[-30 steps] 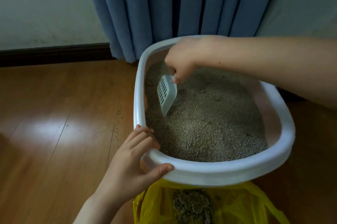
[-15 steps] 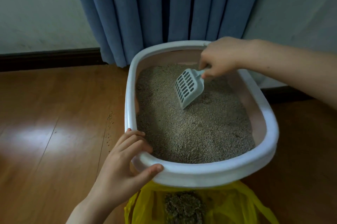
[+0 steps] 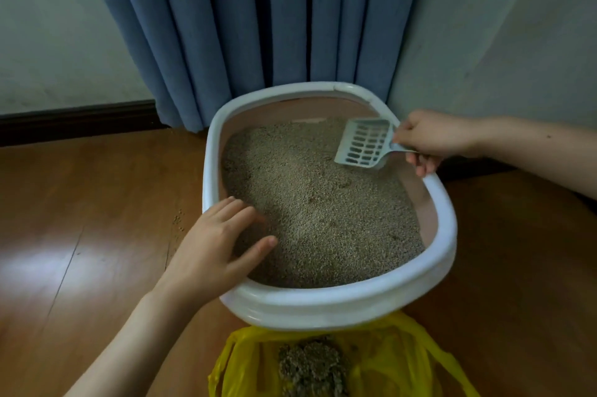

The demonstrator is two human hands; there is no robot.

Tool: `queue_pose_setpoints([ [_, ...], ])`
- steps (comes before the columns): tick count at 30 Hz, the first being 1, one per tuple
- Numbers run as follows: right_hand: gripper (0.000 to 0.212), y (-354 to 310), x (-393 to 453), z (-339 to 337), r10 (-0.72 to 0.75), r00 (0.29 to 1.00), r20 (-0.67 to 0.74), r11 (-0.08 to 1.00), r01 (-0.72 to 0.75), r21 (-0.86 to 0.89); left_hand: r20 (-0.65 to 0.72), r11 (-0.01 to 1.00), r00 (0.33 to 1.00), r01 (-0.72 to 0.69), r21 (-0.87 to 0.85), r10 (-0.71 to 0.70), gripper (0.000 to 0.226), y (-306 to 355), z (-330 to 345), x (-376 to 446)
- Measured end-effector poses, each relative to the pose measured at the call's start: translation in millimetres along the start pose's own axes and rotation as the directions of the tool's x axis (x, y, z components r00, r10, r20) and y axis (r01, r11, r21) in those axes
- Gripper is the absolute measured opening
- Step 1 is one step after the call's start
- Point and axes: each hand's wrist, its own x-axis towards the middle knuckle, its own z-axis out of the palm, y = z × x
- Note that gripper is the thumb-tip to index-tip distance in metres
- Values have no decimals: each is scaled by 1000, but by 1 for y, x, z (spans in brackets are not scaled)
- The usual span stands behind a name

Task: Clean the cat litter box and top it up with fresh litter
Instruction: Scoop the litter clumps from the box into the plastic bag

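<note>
A white-rimmed litter box [image 3: 339, 301] with pink inner walls stands on the wooden floor, filled with tan litter [image 3: 323, 202]. My right hand [image 3: 433, 141] is at the box's far right rim and grips the handle of a pale slotted scoop [image 3: 365, 144], which lies flat above the litter and looks empty. My left hand [image 3: 213, 251] rests over the near left rim with fingers spread, thumb over the litter. Below the box an open yellow plastic bag [image 3: 387, 361] holds a clump of scooped litter [image 3: 310, 367].
A blue curtain [image 3: 258, 24] hangs right behind the box, with pale walls on both sides and a dark baseboard [image 3: 77, 120] at left. A few litter grains [image 3: 178, 225] lie on the floor left of the box.
My right hand has carried the scoop from the box's left side across to the far right rim and turned it flat. My left hand has loosened from gripping the rim to lying over it.
</note>
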Motion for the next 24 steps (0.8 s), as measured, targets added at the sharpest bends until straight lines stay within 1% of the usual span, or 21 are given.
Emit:
queue_pose_setpoints([
  [1, 26, 3, -5, 3, 49, 999, 9, 997, -50, 62, 15, 1000, 1000, -12, 14, 12, 47, -3, -1, 2],
  [2, 23, 5, -11, 5, 108, 993, 47, 986, -113, 123, 31, 999, 999, -26, 27, 25, 47, -6, -1, 3],
  [3, 22, 6, -16, 7, 165, 979, 115, 963, -185, 193, 47, 999, 998, -39, 35, 37, 48, -9, -1, 2],
  [5, 25, 8, -25, 10, 241, 925, 294, 888, -333, 318, 60, 998, 996, -61, 34, 59, 48, -15, 1, -2],
  [6, 26, 9, -28, 13, 259, 896, 361, 857, -386, 342, 55, 997, 996, -70, 27, 69, 47, -17, 2, -4],
  [7, 26, 10, -29, 17, 272, 876, 399, 841, -418, 343, 47, 997, 996, -79, 18, 78, 46, -19, 4, -6],
  [10, 27, 15, -24, 31, 311, 840, 444, 827, -470, 308, 19, 996, 995, -93, -8, 93, 44, -21, 8, -8],
  [13, 32, 22, -9, 39, 340, 802, 492, 754, -545, 367, 3, 996, 996, -85, -28, 85, 42, -21, 9, -5],
  [14, 35, 23, -3, 43, 344, 800, 492, 747, -550, 372, 3, 996, 996, -85, -31, 85, 42, -21, 9, -4],
  [15, 36, 25, 3, 47, 348, 810, 471, 765, -536, 357, 5, 996, 996, -87, -32, 87, 41, -21, 10, -4],
  [17, 35, 27, 15, 57, 357, 864, 354, 875, -443, 198, 8, 996, 996, -84, -27, 84, 37, -21, 11, -5],
  [18, 35, 27, 21, 63, 362, 883, 299, 903, -412, 123, 9, 997, 997, -76, -23, 76, 35, -21, 11, -5],
  [19, 36, 27, 25, 68, 374, 887, 269, 906, -412, 99, 7, 998, 998, -65, -19, 65, 33, -21, 12, -5],
  [22, 35, 24, 36, 88, 356, 910, 210, 914, -386, 124, 9, 999, 999, -48, -6, 48, 31, -21, 12, -5],
  [24, 29, 24, 42, 102, 281, 951, 129, 945, -298, 138, 18, 999, 999, -50, 5, 50, 31, -20, 11, -5],
])
